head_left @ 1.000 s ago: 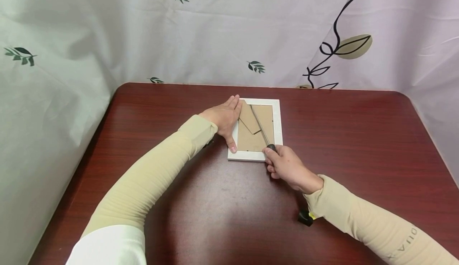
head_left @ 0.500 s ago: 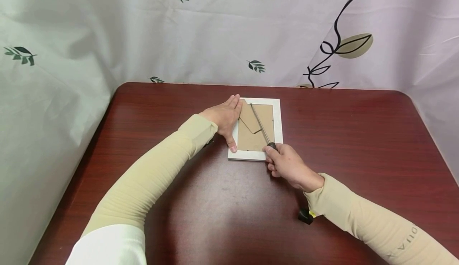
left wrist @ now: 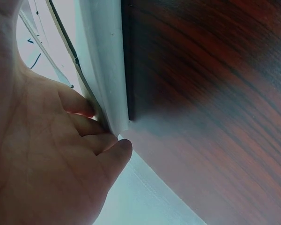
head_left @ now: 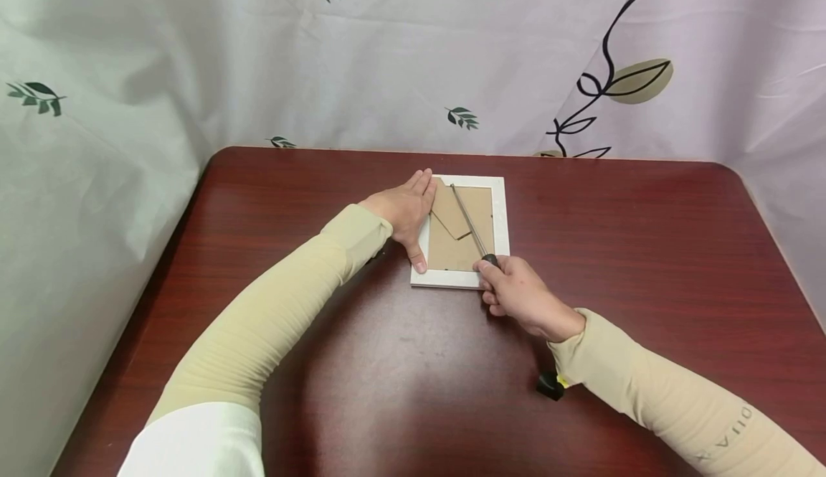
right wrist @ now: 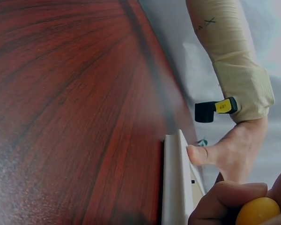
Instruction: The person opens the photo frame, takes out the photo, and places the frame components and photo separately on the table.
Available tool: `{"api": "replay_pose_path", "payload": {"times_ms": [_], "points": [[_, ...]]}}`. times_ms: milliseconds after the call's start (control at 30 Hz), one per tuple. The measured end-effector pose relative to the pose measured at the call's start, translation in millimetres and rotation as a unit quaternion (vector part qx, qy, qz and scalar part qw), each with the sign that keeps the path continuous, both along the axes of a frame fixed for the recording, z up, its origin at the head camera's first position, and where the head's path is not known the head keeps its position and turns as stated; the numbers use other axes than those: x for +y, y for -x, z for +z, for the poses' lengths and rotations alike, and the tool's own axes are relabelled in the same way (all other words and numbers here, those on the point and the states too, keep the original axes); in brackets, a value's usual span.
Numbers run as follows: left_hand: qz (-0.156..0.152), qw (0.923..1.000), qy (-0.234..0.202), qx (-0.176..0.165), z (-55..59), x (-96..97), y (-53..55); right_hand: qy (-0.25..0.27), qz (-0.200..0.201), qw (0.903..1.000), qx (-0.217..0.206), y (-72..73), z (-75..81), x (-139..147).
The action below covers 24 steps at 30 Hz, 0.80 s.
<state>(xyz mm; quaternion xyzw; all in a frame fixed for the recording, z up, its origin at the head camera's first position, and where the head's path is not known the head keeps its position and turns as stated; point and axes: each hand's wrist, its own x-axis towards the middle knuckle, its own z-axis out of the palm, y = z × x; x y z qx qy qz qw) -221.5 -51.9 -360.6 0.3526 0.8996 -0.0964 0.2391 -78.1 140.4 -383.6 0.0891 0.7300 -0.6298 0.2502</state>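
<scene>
A white picture frame (head_left: 500,219) lies on the table with its brown backing board (head_left: 480,204) facing up. My left hand (head_left: 400,213) rests along the frame's left side, fingers straight and thumb spread toward the near corner. Beside those fingers lies the brown stand flap (head_left: 445,204) of the backing. My right hand (head_left: 521,296) grips a screwdriver at the frame's near right corner. The screwdriver's metal shaft (head_left: 469,220) slants across the backing, its tip near the far edge of the opening. In the right wrist view, the yellow handle end (right wrist: 258,212) shows within the curled fingers.
The dark red wooden table (head_left: 645,247) extends around the frame on all sides. A white curtain (head_left: 387,54) with leaf prints hangs behind the table's far edge. A small black device with a yellow label (right wrist: 223,106) sits at the left wrist.
</scene>
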Motion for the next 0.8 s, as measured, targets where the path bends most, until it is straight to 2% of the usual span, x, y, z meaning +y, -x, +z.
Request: {"api": "replay_pose_path", "payload": {"times_ms": [333,600,700,800], "points": [[0.006,1.0,-0.003,-0.005,0.9,0.7,-0.2,-0.001,0.0,1.0,0.0,-0.2,-0.4,1.4],[0.003,0.9999,-0.012,-0.009,-0.1,0.0,0.5,-0.029,0.001,0.9993,0.025,-5.7,-2.7,3.6],[0.0,0.9997,-0.022,-0.013,-0.8,-2.0,0.4,-0.048,0.01,0.9978,0.045,-10.3,-3.6,6.3],[0.0,0.9991,-0.038,-0.018,-1.1,-4.1,0.6,-0.107,0.025,0.9889,0.1,-16.1,-2.2,10.5]]}}
